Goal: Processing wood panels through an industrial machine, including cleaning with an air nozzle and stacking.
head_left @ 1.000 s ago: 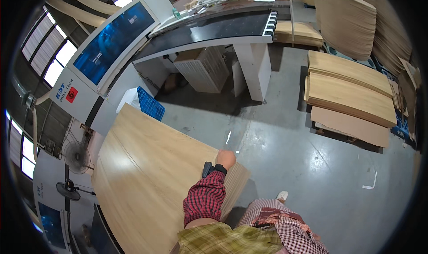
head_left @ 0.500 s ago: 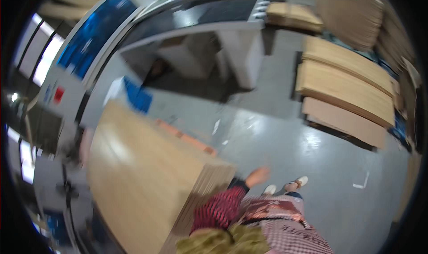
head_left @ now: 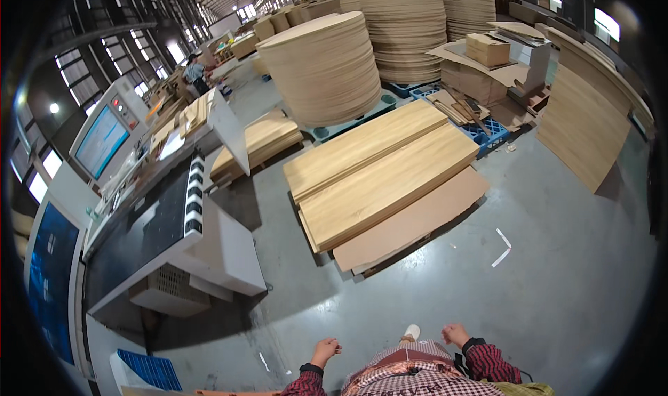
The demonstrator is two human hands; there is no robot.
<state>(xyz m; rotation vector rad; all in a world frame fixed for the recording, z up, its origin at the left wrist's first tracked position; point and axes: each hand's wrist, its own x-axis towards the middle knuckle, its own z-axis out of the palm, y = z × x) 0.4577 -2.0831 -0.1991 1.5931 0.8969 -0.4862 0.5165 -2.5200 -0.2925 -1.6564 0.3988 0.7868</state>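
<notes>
My left hand [head_left: 325, 350] hangs low at the bottom of the view, fingers loosely curled, holding nothing. My right hand [head_left: 456, 334] is beside my hip, also with nothing in it, its fingers bent. Both sleeves are red plaid with dark cuffs. Ahead on the grey concrete floor lie stacks of long light wooden boards [head_left: 379, 180] on a low pallet, a few steps from my hands. One white shoe [head_left: 412, 332] shows between my hands.
A large white machine with a black bed [head_left: 174, 236] and a blue screen [head_left: 99, 140] stands at the left. A blue crate [head_left: 149, 369] sits near my left. Tall stacks of round wooden discs [head_left: 323, 66] rise behind. Panels lean at the right [head_left: 581, 128]. A person stands far back left.
My view has swung away from the large wooden sheet my hand was resting on. That sheet is out of view, and both hands now hang free at my sides.
</notes>
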